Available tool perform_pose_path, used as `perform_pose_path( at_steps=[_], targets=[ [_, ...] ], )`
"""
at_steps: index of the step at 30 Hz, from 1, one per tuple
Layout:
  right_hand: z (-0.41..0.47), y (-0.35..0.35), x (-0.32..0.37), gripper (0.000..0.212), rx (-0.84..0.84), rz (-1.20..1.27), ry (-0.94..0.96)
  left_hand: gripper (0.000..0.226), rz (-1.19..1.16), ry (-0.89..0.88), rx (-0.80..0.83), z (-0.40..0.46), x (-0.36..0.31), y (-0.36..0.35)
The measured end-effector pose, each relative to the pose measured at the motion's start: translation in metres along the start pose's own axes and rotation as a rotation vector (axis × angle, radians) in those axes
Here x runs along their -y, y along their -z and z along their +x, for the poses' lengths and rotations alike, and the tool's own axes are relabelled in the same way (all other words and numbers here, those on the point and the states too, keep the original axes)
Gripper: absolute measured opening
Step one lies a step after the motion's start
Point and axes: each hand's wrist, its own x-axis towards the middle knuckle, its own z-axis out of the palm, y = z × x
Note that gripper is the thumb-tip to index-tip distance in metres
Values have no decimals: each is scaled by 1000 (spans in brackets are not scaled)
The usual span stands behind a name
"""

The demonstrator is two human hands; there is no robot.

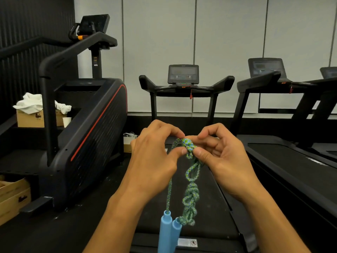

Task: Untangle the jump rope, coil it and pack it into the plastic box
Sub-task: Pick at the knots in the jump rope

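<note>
At the centre of the frame you are pinching the top knot of the knotted green-and-blue braided jump rope [189,148] with your left hand [155,161] and right hand [222,161], fingertips curled tightly. Its two light-blue plastic handles [168,232] are hanging below, their ends cut off by the bottom edge.

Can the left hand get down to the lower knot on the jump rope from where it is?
Probably yes: the lower knot hangs free below the left hand, nothing between them, though that hand now pinches the top knot.
</note>
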Motion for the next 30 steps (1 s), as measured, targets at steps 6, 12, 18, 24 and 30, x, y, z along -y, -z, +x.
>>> perform_pose_path(
  at_steps=[6,12,18,24,30],
  targets=[
    [3,-1,-2,5,-59,34,-90,4,-64,112,58,0,-3,-3],
    [2,-5,-3,16,-63,78,-185,21,-153,175,92,1,8,-10],
    [4,-7,0,31,-35,262,-340,38,-264,279,84,-1,13,-23],
    [3,0,3,26,99,423,-433,48,-455,393,153,-2,15,-29],
    [3,5,0,20,57,407,-420,27,-597,416,185,-1,14,-31]
  ],
)
